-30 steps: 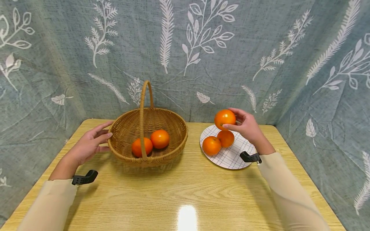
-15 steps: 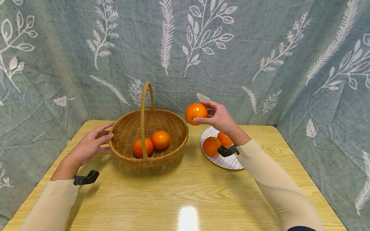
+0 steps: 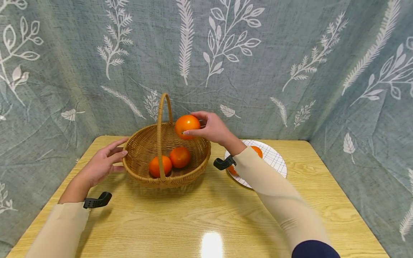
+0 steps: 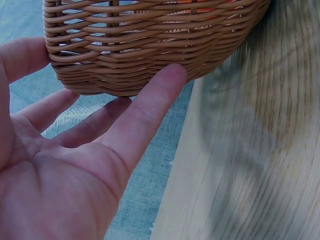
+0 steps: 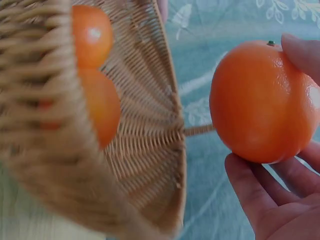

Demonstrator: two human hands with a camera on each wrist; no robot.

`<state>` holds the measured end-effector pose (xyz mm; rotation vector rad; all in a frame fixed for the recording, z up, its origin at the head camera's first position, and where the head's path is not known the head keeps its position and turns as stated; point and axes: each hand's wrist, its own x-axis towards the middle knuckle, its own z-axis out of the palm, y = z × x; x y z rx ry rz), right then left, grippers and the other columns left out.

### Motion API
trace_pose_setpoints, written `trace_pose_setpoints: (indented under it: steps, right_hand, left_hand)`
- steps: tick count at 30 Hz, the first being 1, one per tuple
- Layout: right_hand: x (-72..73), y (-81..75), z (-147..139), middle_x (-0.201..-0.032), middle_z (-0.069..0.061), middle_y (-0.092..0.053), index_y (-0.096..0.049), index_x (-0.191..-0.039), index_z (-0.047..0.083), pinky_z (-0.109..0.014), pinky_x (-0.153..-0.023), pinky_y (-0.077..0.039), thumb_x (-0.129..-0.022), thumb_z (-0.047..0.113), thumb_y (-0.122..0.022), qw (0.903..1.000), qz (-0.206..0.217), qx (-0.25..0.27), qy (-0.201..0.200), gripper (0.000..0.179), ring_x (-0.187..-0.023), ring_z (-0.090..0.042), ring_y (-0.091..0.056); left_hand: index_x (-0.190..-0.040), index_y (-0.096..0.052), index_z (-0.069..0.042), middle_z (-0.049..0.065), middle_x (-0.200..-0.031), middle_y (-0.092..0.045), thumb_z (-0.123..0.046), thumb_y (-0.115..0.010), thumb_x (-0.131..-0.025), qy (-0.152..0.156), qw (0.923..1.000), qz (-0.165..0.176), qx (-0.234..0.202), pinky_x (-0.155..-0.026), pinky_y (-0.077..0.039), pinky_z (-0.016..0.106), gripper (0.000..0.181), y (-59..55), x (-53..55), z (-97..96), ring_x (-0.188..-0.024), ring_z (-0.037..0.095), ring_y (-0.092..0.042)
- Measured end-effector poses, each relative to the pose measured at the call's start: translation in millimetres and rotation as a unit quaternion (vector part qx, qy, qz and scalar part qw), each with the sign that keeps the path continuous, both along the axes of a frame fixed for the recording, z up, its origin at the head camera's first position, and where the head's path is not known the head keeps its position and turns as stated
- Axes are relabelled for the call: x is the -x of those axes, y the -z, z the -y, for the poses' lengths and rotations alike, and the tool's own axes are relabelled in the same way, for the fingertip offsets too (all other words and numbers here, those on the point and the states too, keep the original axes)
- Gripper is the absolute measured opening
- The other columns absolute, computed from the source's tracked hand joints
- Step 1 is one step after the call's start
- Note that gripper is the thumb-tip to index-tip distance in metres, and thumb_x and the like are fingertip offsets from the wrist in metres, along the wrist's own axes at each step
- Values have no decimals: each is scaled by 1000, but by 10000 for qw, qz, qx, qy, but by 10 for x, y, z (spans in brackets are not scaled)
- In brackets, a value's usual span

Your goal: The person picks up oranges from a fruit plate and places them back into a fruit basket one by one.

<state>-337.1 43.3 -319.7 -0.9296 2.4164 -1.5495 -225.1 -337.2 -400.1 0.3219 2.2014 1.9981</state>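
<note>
Thumb and fingers of my right hand (image 3: 213, 129) grip an orange (image 3: 186, 125), held over the right back part of a woven wicker basket (image 3: 138, 159). In the right wrist view the held orange (image 5: 262, 102) shows its small green stem end. Two more oranges lie inside the basket, one (image 3: 180, 157) near the middle and another (image 3: 158, 167) partly behind the arched handle (image 3: 159, 136). With fairly straight, spread fingers, my left hand (image 3: 104, 161) touches the basket's left outer side; its thumb (image 4: 155, 102) rests on the weave in the left wrist view.
A white plate with a checked pattern (image 3: 275, 157) stands right of the basket. On it are oranges (image 3: 257, 151), partly hidden by my right forearm. The wooden table (image 3: 167, 218) meets a grey-blue leaf-patterned curtain (image 3: 206, 71) at the back and sides.
My right hand has carried the orange left from above the plate to over the basket. My left hand has stayed at the basket's side.
</note>
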Motion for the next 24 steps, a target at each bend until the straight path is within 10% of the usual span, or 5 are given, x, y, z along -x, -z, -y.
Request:
trace_pose_setpoints:
  steps: [24]
  right_hand:
    - [186, 87, 812, -126, -8, -67, -62, -139, 7, -29, -84, -56, -84, 36, -86, 9879, 475, -1459, 236, 66, -104, -20, -64]
  left_hand:
    - [-167, -13, -15, -8, -135, -49, -23, -49, -111, 16, 9998, 1, 216, -81, -63, 30, 67, 14, 13, 12, -108, 5, -68]
